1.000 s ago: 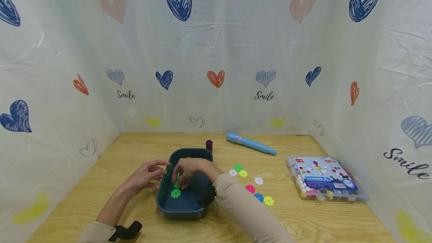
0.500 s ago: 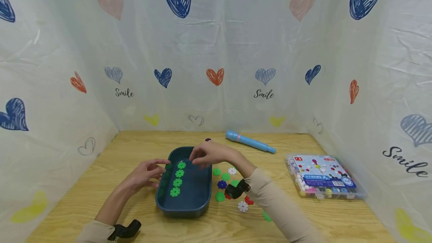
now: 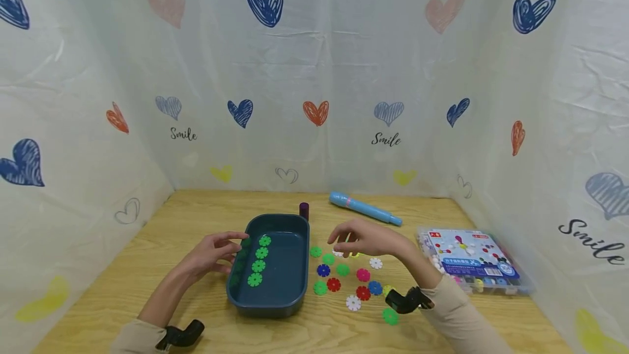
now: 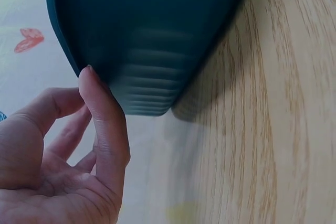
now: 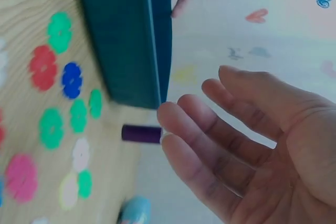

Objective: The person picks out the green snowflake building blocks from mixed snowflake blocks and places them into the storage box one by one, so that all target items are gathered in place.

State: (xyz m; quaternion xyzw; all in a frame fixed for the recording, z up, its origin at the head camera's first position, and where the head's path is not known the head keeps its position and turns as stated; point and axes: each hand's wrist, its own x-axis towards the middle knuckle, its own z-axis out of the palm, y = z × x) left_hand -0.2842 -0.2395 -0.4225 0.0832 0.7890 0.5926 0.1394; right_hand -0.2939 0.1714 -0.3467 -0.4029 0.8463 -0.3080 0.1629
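Observation:
My left hand [image 3: 211, 255] touches the left side of a dark teal plastic tub [image 3: 270, 311], fingertips at its rim. In the left wrist view the thumb [image 4: 107, 124] lies against the tub's edge. Inside the tub, green snowflake discs [image 3: 258, 266] lie in a row along the left side. My right hand [image 3: 366, 238] hovers above the scattered discs, fingers loosely bent. Nothing shows in its grasp in the right wrist view. Beneath and near it are a pink disc [image 3: 363, 275], a red disc [image 3: 333, 284], a dark blue disc [image 3: 323, 270] and a white disc [image 3: 353, 302].
A dark purple cylinder [image 3: 304, 211] stands behind the tub's back right corner. Farther right lies a light blue microphone-shaped stick [image 3: 366, 208]. A clear plastic case [image 3: 479, 261] with a printed sheet sits at the right. Heart-printed curtains [image 3: 314, 70] enclose the wooden table.
My right hand has come out of the tub and moved right, over the loose discs. A row of green discs is now uncovered in the tub. My left hand has stayed at the rim.

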